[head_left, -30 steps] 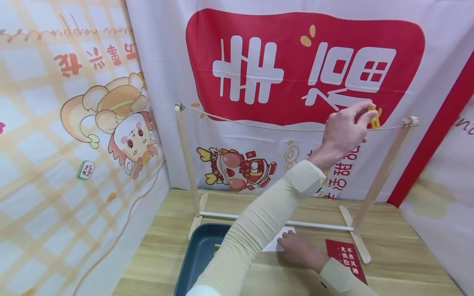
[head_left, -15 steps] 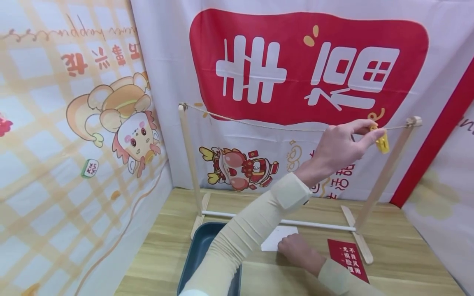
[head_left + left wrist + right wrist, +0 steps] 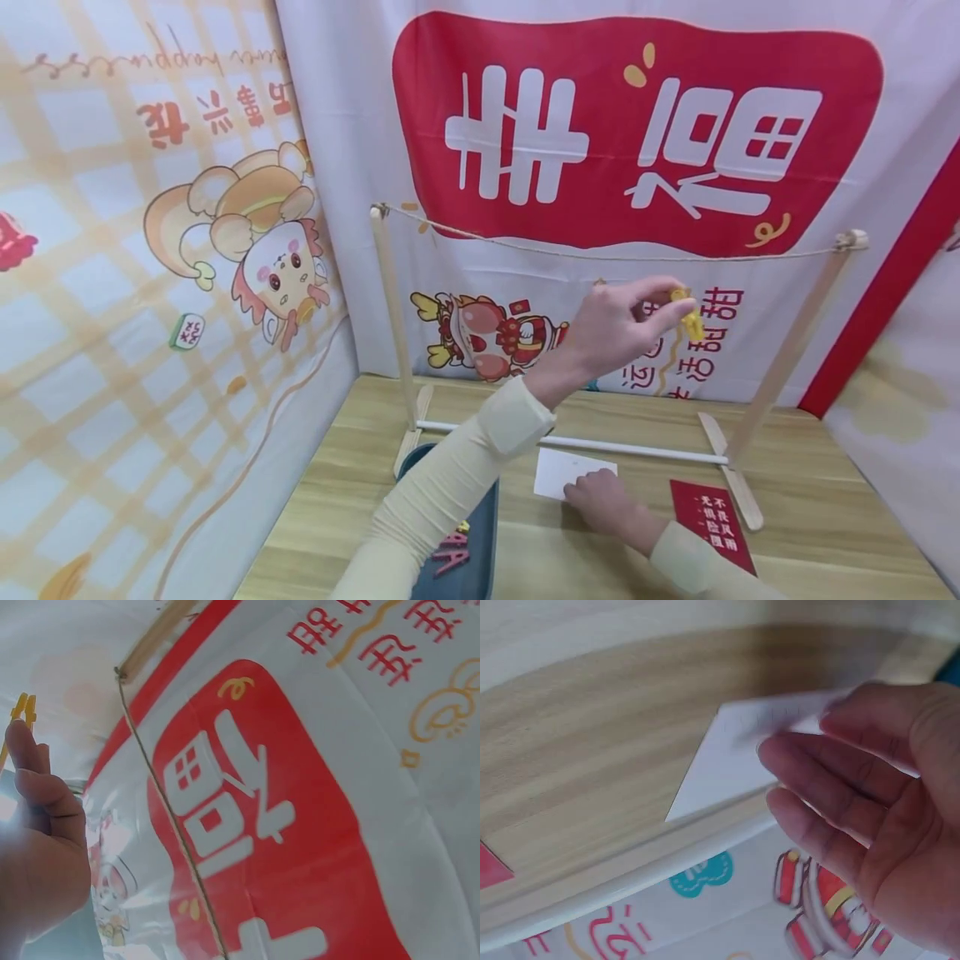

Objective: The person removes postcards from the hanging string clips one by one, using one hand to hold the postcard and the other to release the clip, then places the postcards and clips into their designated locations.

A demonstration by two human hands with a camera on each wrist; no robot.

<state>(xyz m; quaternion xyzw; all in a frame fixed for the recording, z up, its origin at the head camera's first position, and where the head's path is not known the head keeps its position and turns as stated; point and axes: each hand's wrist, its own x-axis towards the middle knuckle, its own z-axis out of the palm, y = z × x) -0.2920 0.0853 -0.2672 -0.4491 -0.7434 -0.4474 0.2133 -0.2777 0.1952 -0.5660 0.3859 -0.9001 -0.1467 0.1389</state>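
My left hand [image 3: 611, 329] pinches a yellow clothespin [image 3: 692, 317] between thumb and fingers, below the string [image 3: 525, 245] and in front of the printed cloth. The left wrist view shows the clothespin [image 3: 25, 709] at the fingertips, apart from the string [image 3: 169, 810]. Low over the table, my right hand [image 3: 603, 502] lies at the near right edge of a white card [image 3: 557, 473]. Its fingers [image 3: 810, 769] are loosely bent above the card [image 3: 712, 769] in the right wrist view, with nothing gripped. Whether they touch the card is hard to tell.
Two wooden posts [image 3: 393, 325] hold the string, joined below by a white rod [image 3: 637, 450]. A red card [image 3: 693, 504] lies at the right. The dark blue tray [image 3: 489, 533], partly behind my left sleeve, contains pink clothespins [image 3: 452, 557] and something yellow.
My left hand has come away from the string, moving down and left with the clothespin. The right hand stays by the white card, and more of the card and tray contents shows.
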